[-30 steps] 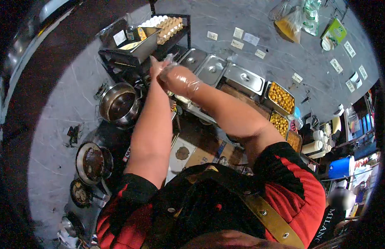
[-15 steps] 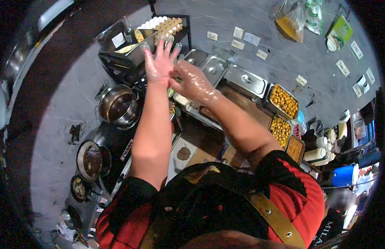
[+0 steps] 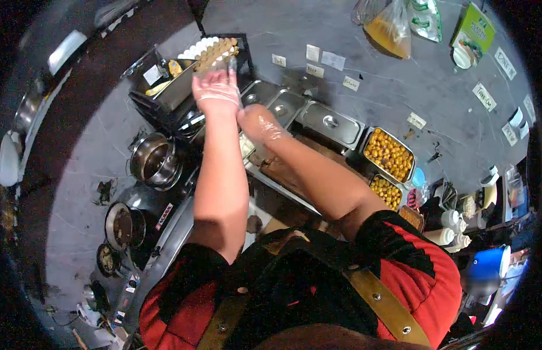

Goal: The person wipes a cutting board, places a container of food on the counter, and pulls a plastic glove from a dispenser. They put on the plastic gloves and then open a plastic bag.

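Note:
My left hand, in a clear plastic glove, is stretched out palm down with its fingers extended, just before the egg trays. Loose clear plastic hangs along its right side. My right hand, also gloved, is closed beside my left wrist, its fingertips pinching the edge of the left plastic glove; the fingertips are partly hidden. Brown and white eggs stand on trays beyond my left fingers. Lidded steel pans lie to the right of my right hand.
On the left are a steel pot and a dark frying pan. At right, metal pans of small round yellow-brown food stand near squeeze bottles. A brown board lies under my right forearm. Paper labels stick to the grey wall.
My left fingers have gone from widely spread to closer together, and the plastic now stretches past their tips. My right hand has drawn slightly down along the left wrist. The view has shifted a little.

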Tool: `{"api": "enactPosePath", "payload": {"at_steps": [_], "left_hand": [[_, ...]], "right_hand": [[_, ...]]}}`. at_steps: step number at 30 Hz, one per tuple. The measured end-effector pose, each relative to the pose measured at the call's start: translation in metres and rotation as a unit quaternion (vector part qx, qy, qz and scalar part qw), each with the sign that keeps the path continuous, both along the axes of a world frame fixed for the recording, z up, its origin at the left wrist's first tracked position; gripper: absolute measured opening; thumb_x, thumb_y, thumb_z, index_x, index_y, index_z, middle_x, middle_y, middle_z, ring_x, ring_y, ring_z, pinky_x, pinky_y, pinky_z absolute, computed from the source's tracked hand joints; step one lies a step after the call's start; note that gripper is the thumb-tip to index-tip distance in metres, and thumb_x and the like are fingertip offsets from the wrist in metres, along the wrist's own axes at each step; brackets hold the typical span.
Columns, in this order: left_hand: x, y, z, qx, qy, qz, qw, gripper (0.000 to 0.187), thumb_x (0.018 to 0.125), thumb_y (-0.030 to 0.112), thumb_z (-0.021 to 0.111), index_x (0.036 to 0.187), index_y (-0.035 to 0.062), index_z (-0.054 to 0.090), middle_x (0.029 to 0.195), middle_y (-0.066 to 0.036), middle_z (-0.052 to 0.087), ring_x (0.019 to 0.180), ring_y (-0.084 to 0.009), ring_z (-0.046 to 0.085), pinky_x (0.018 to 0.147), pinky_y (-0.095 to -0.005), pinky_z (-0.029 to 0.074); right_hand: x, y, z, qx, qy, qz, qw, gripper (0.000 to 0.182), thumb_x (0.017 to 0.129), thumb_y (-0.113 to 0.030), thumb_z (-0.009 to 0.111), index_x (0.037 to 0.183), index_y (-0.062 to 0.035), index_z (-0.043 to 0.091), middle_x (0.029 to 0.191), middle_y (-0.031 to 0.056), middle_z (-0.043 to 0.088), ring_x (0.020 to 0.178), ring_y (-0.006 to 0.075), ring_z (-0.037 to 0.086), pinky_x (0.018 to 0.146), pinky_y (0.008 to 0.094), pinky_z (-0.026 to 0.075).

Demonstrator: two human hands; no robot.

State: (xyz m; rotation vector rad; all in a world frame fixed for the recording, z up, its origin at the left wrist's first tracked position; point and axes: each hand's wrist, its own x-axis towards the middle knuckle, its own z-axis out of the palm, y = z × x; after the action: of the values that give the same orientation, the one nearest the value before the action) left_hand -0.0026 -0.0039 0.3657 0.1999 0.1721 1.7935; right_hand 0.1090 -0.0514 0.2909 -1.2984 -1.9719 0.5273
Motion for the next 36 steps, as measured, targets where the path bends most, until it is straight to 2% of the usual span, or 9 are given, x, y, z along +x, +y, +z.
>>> {"api": "enactPosePath", "payload": {"at_steps": [2, 8, 11, 12, 14, 20, 30, 32, 36], "left_hand": [[-0.008, 0.013, 0.0, 0.048, -0.011, -0.029, 0.998, 0.047, 0.101, 0.05, 0.042, 0.084, 0.0084, 0.057, 0.078, -0.013, 0.061, 0.088, -0.0309, 0.062, 0.106, -0.0638, 0.041], [0.024, -0.039, 0.051, 0.14, 0.161, -0.09, 0.973, 0.073, 0.1, 0.065, 0.034, 0.15, 0.013, 0.042, 0.161, -0.01, 0.034, 0.144, -0.0405, 0.038, 0.116, -0.0667, 0.027], [0.04, -0.034, 0.038, 0.105, 0.377, -0.017, 0.92, 0.076, 0.1, 0.065, 0.039, 0.155, 0.0131, 0.038, 0.162, -0.009, 0.034, 0.146, -0.037, 0.035, 0.118, -0.0583, 0.025], [0.046, -0.026, 0.03, 0.083, 0.488, 0.039, 0.868, 0.076, 0.1, 0.063, 0.043, 0.155, 0.0115, 0.038, 0.162, -0.01, 0.036, 0.146, -0.0357, 0.036, 0.119, -0.0548, 0.025], [0.026, -0.001, -0.006, 0.181, 0.817, 0.253, 0.485, 0.062, 0.099, 0.045, 0.06, 0.152, 0.0184, 0.045, 0.161, -0.013, 0.036, 0.146, -0.0381, 0.036, 0.121, -0.0469, 0.026], [0.063, -0.045, 0.003, 0.093, 0.92, 0.37, 0.086, 0.08, 0.082, 0.046, 0.072, 0.153, 0.0214, 0.045, 0.161, -0.009, 0.039, 0.151, -0.0379, 0.027, 0.122, -0.0587, 0.019], [0.082, -0.08, -0.013, 0.104, 0.949, 0.293, 0.05, 0.056, 0.094, 0.038, 0.052, 0.146, 0.0178, 0.055, 0.154, -0.011, 0.048, 0.147, -0.0363, 0.036, 0.122, -0.0594, 0.018], [0.089, -0.076, -0.011, -0.002, 0.991, -0.019, 0.134, 0.049, 0.094, 0.04, 0.051, 0.137, 0.0186, 0.063, 0.141, -0.011, 0.061, 0.142, -0.0393, 0.043, 0.117, -0.0647, 0.023], [0.078, -0.056, -0.054, 0.089, 0.987, -0.023, 0.13, 0.05, 0.09, 0.044, 0.059, 0.133, 0.0175, 0.066, 0.142, -0.01, 0.062, 0.131, -0.0293, 0.058, 0.111, -0.0488, 0.042]], "right_hand": [[0.011, -0.026, 0.023, -0.046, -0.054, 0.03, 0.997, 0.044, 0.095, -0.032, 0.05, 0.086, 0.0057, 0.072, 0.094, 0.0321, 0.069, 0.093, 0.0488, 0.068, 0.089, 0.0543, 0.053], [0.059, -0.042, 0.015, -0.033, 0.009, 0.021, 0.999, 0.041, 0.094, -0.034, 0.054, 0.09, 0.0035, 0.07, 0.094, 0.0291, 0.069, 0.091, 0.0465, 0.068, 0.086, 0.0523, 0.054], [0.086, -0.046, 0.032, 0.024, 0.129, 0.035, 0.991, 0.024, 0.089, -0.026, 0.064, 0.087, -0.0021, 0.064, 0.086, 0.0232, 0.069, 0.082, 0.043, 0.067, 0.077, 0.0478, 0.054], [0.095, -0.053, 0.046, 0.023, 0.127, 0.038, 0.991, 0.024, 0.089, -0.026, 0.064, 0.087, -0.0021, 0.064, 0.086, 0.0232, 0.069, 0.082, 0.043, 0.067, 0.077, 0.0478, 0.054], [0.109, -0.067, 0.077, 0.086, 0.198, 0.07, 0.974, 0.022, 0.086, -0.023, 0.068, 0.088, -0.0022, 0.064, 0.088, 0.0214, 0.067, 0.081, 0.0419, 0.065, 0.075, 0.0475, 0.054], [0.116, -0.071, 0.106, 0.185, 0.006, 0.028, 0.982, 0.024, 0.08, -0.019, 0.069, 0.098, -0.0031, 0.064, 0.096, 0.0209, 0.066, 0.09, 0.0421, 0.066, 0.08, 0.0499, 0.054], [0.116, -0.028, 0.075, 0.089, -0.188, -0.006, 0.978, 0.039, 0.078, -0.029, 0.071, 0.108, -0.0045, 0.069, 0.095, 0.022, 0.072, 0.09, 0.0427, 0.07, 0.081, 0.0506, 0.056], [0.114, -0.032, 0.086, 0.076, -0.244, -0.001, 0.967, 0.044, 0.075, -0.028, 0.073, 0.112, -0.0036, 0.071, 0.096, 0.0229, 0.073, 0.09, 0.0421, 0.072, 0.081, 0.0501, 0.058], [0.1, -0.046, 0.098, 0.065, -0.325, 0.059, 0.942, 0.031, 0.08, -0.031, 0.068, 0.079, -0.0002, 0.073, 0.089, 0.024, 0.072, 0.086, 0.0418, 0.071, 0.076, 0.0498, 0.057]]}}
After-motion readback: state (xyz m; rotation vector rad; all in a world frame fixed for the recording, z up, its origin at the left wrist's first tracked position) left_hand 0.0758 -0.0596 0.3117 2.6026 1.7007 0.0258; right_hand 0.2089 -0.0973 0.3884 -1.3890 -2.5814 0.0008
